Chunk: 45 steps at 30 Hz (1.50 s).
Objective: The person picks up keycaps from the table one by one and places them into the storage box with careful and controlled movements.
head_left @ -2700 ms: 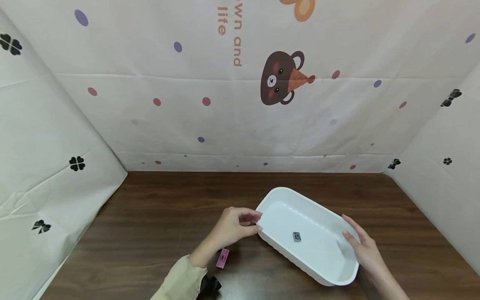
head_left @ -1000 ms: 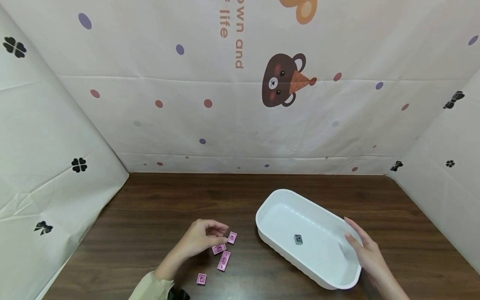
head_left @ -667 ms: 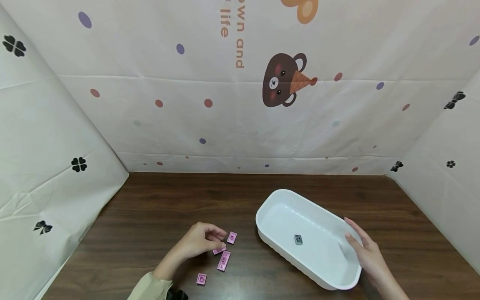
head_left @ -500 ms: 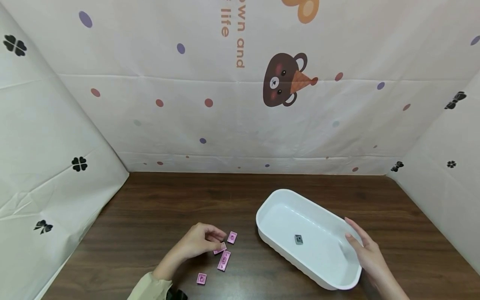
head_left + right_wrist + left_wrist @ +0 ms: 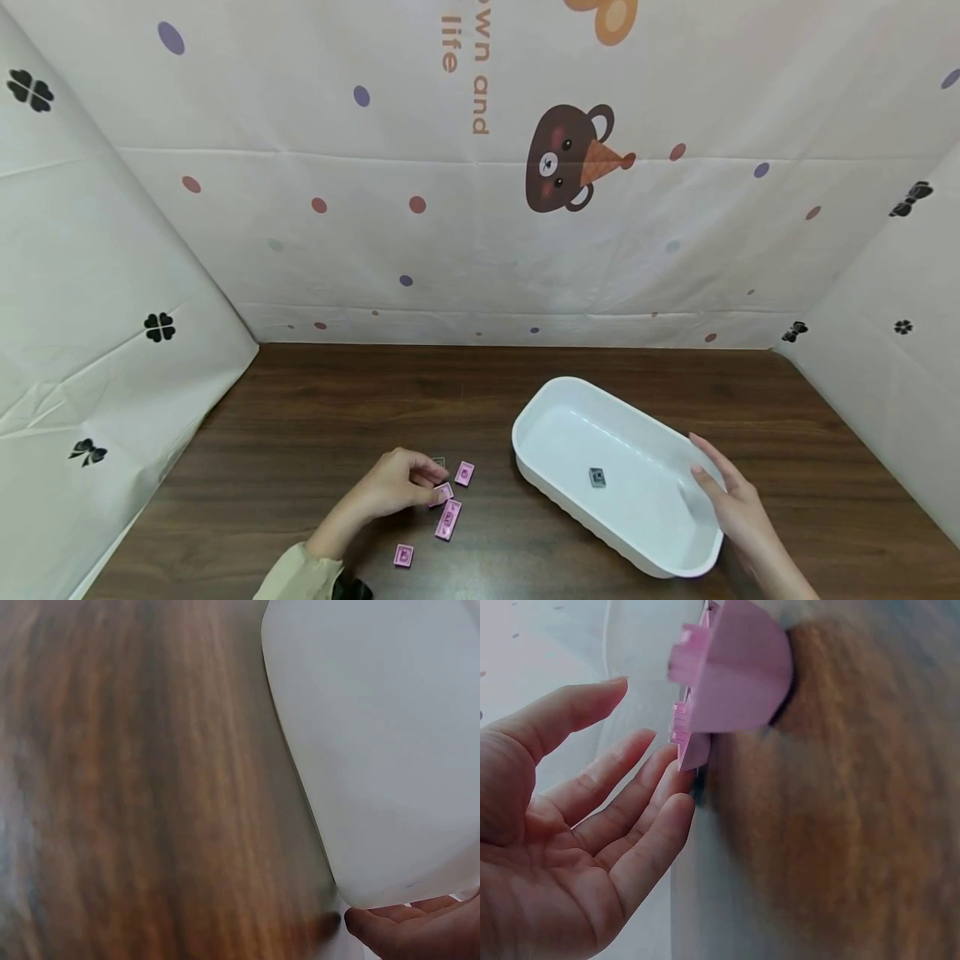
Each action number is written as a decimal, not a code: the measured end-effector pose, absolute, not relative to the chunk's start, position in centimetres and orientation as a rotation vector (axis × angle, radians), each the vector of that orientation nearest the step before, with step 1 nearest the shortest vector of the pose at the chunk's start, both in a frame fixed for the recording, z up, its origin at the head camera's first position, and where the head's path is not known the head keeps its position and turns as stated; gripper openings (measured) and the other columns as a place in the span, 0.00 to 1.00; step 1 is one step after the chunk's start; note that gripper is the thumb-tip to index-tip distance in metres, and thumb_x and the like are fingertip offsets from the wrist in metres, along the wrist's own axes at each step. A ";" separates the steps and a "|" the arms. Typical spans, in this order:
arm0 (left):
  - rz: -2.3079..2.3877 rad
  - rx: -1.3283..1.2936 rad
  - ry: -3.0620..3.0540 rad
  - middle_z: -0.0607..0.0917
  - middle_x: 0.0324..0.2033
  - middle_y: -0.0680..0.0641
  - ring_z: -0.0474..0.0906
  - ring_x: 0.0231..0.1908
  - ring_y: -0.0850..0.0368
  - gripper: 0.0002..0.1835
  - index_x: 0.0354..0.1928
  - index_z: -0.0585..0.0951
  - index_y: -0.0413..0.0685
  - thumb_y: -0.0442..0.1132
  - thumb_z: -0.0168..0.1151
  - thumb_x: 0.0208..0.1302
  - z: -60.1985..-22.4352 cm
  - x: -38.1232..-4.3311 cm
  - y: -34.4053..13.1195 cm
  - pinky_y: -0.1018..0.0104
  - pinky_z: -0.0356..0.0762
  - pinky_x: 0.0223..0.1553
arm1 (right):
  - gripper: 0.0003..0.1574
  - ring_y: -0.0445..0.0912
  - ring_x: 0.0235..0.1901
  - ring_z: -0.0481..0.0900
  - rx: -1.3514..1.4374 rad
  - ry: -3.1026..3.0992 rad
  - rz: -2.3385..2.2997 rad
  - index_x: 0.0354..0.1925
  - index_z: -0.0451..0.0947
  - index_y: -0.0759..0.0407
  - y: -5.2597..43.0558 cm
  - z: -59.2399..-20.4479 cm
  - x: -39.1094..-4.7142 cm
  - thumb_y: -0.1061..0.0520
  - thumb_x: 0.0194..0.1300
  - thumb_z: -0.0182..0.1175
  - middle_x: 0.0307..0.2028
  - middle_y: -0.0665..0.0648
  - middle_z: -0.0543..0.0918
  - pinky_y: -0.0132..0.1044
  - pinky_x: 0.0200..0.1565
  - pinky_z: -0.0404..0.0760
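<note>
In the head view my left hand (image 5: 397, 483) is low over the table, its fingertips at a small pink toy brick (image 5: 442, 493). The left wrist view shows the thumb apart from the loosely bent fingers (image 5: 656, 840), with studded pink bricks (image 5: 739, 667) just beyond them. Around it lie a longer pink brick (image 5: 447, 520) and two short pink bricks, one nearer me (image 5: 403, 556) and one farther off (image 5: 464, 473). A dark brick (image 5: 439, 461) peeks out behind the fingers. My right hand (image 5: 731, 496) holds the right rim of a white tray (image 5: 547, 483), thumb over the edge.
Inside the tray lies one small grey brick (image 5: 597, 477). The brown wooden table (image 5: 337, 400) is bounded by a white printed cloth (image 5: 450, 250) at the back and by cloth on both sides.
My left hand has left the tray's left rim and come to the pink bricks. The brick at its fingertips shifts slightly away, and a dark brick comes into view. My right hand stays put.
</note>
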<state>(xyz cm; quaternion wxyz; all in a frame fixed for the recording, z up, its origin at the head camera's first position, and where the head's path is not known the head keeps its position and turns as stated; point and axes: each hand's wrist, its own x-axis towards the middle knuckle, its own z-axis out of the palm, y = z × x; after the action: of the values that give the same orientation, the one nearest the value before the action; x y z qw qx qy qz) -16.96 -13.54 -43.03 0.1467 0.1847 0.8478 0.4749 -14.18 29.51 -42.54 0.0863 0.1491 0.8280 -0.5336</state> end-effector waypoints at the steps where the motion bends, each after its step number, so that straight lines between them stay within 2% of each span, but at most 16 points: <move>1: 1.355 0.535 2.443 0.84 0.33 0.45 0.79 0.33 0.57 0.13 0.38 0.82 0.37 0.35 0.68 0.49 -43.1 -17.0 -13.6 0.71 0.76 0.32 | 0.38 0.64 0.67 0.40 0.447 2.467 -1.589 0.71 0.42 0.51 29.5 -42.6 -14.2 0.41 0.70 0.39 0.69 0.65 0.41 0.63 0.61 0.43; 13: 1.311 0.564 2.469 0.84 0.30 0.46 0.78 0.31 0.56 0.12 0.36 0.82 0.36 0.31 0.69 0.47 -43.1 -16.9 -13.4 0.72 0.75 0.31 | 0.39 0.63 0.67 0.39 0.452 2.460 -1.589 0.71 0.42 0.50 29.5 -42.6 -14.3 0.40 0.69 0.39 0.70 0.64 0.40 0.64 0.60 0.42; 27: 1.169 0.609 2.587 0.80 0.22 0.52 0.72 0.24 0.63 0.11 0.32 0.83 0.39 0.28 0.70 0.40 -43.7 -17.0 -12.7 0.72 0.71 0.25 | 0.38 0.64 0.66 0.42 0.416 2.453 -1.599 0.71 0.41 0.51 29.8 -42.8 -14.1 0.41 0.70 0.39 0.69 0.66 0.42 0.62 0.60 0.46; 45: 1.181 0.603 2.619 0.81 0.23 0.54 0.72 0.24 0.64 0.09 0.32 0.83 0.40 0.27 0.66 0.44 -43.0 -16.8 -12.6 0.73 0.71 0.25 | 0.40 0.66 0.66 0.41 0.428 2.448 -1.546 0.71 0.39 0.49 29.6 -42.4 -14.2 0.37 0.68 0.37 0.69 0.66 0.40 0.64 0.59 0.47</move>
<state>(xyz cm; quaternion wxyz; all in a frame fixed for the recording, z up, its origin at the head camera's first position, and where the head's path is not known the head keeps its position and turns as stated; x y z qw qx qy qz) -16.85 -12.59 -42.99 0.1030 0.2043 0.8875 0.4001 -14.19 29.64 -42.43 0.1073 0.1454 0.8315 -0.5253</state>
